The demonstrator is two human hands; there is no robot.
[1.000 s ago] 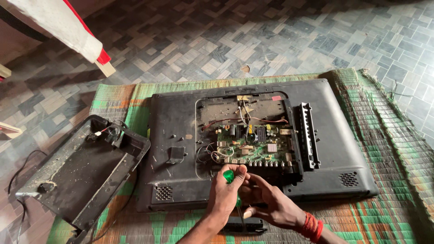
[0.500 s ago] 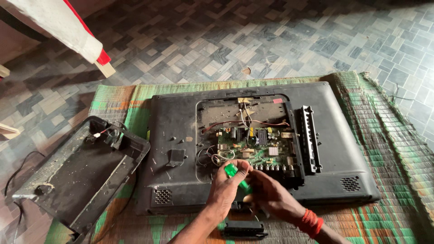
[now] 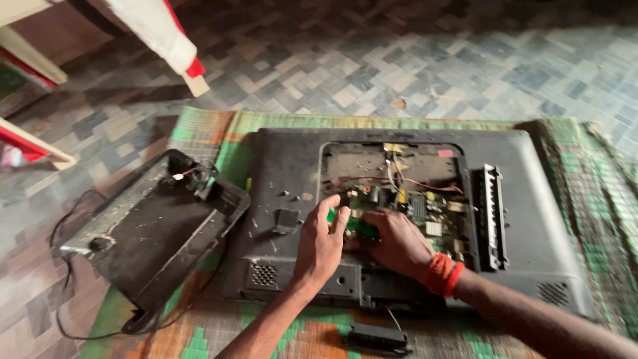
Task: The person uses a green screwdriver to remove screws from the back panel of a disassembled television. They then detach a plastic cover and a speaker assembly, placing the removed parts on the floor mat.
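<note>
A black flat-screen television [image 3: 531, 219] lies face down on a green woven mat [image 3: 219, 129], its back opening showing a green circuit board [image 3: 425, 216] and loose wires. My left hand [image 3: 320, 244] is at the board's left edge, fingers wrapped round a green-handled tool [image 3: 360, 227]. My right hand [image 3: 399, 244], with an orange-red band at the wrist, curls over the tool's other end and touches the left hand. The tool's tip is hidden under the hands.
A detached dusty black back cover [image 3: 149, 233] with a trailing cable lies left of the television, half off the mat. A small black bar [image 3: 375, 338] sits near the front edge. Patterned tile floor surrounds the mat; white cloth [image 3: 163, 33] and wooden furniture legs stand at upper left.
Both hands moved up from the lower rim of the opening onto the circuit board's left part, carrying the green-handled tool. The view has shifted right and closer.
</note>
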